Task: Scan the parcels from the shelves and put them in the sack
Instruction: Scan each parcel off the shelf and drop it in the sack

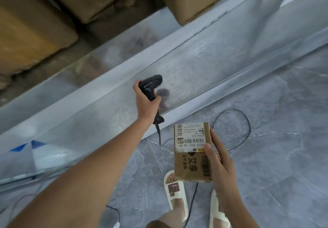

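Cardboard parcel [192, 152] (label partly thumb-covered) in right hand [219, 165].

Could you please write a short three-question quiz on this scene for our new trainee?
1. True or false: the left hand holds the scanner.
2. What is the right hand holding?
A. a sack
B. a parcel
C. a cable
3. Fill in: the large number on the parcel's label is ___.

Key: 1 true; 2 B; 3 69.
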Available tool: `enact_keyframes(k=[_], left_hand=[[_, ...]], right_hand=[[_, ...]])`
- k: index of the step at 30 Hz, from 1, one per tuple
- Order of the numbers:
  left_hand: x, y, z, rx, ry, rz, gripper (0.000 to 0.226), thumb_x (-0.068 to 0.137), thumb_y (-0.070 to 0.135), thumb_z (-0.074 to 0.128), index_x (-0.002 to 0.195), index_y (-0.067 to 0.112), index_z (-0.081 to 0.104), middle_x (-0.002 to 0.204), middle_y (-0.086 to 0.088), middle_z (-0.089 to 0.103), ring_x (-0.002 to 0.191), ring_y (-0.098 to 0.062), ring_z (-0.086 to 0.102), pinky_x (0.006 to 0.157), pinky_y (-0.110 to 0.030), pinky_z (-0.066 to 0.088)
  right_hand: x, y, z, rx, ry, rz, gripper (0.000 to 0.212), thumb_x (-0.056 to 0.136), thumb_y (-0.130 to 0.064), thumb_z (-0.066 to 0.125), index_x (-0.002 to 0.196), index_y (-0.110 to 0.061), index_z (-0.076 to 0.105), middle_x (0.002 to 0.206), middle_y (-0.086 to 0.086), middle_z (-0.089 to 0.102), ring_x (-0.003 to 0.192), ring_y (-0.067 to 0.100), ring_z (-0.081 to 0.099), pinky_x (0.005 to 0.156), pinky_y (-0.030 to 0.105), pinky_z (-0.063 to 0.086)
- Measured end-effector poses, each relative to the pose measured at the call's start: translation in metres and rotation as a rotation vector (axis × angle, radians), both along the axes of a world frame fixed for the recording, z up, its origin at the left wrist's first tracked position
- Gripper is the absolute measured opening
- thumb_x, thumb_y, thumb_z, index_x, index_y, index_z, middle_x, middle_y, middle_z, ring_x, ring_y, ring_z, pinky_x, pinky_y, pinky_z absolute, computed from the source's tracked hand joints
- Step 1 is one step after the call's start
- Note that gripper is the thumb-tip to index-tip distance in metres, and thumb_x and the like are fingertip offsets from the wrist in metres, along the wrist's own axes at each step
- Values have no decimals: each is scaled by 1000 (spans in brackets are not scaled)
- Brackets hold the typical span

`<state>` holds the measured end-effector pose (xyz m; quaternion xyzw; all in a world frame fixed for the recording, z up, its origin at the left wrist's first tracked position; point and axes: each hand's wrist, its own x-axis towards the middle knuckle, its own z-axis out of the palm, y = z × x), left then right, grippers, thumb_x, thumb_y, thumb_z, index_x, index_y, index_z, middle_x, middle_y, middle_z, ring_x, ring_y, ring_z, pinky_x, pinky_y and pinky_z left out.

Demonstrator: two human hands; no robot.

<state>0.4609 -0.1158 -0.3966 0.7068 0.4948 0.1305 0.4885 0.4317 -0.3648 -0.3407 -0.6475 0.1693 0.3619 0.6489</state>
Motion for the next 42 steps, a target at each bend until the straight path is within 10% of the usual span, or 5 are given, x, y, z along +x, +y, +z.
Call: enact_keyframes(k=[7,11,22,28,42], left_hand=[[-58,-78,116,-381,-151,20,72,90,-15,57,139,30,29,102,-17,61,50,-20,60,53,-30,55],[-86,-139,217,-521,-255,24,86,92,-7,63,142,52,24,109,-22,65,56,-20,63,54,-31,56],[-140,-237,432,-110,-503,-297,91,97,7,62,133,77,16,91,-7,69,59,-21,59,59,-31,52],[-159,-270,478,66,-576,-370,96,96,3,62,128,83,18,89,2,68,58,-18,58,59,-28,53],[-167,-312,485,113,-601,-410,97,95,1,61,131,80,18,95,6,65,61,-20,59,61,-30,54]], right_hand=[[0,-37,97,-36,-39,-39,37,91,-37,60,124,-54,57,131,1,65,117,20,64,96,52,55],[-3,-70,169,-51,-128,-12,39,100,-29,55,135,-47,51,131,0,64,113,15,65,72,21,58],[10,-128,313,-95,-690,-3,59,92,-55,60,147,-36,48,155,-7,40,144,10,36,119,49,33],[5,-143,358,-161,-965,-53,47,90,-55,53,131,-71,36,160,-11,30,144,9,30,119,48,29],[1,-160,374,-104,-1099,-166,57,92,-53,52,147,-48,39,163,-15,23,146,3,22,117,31,22]])
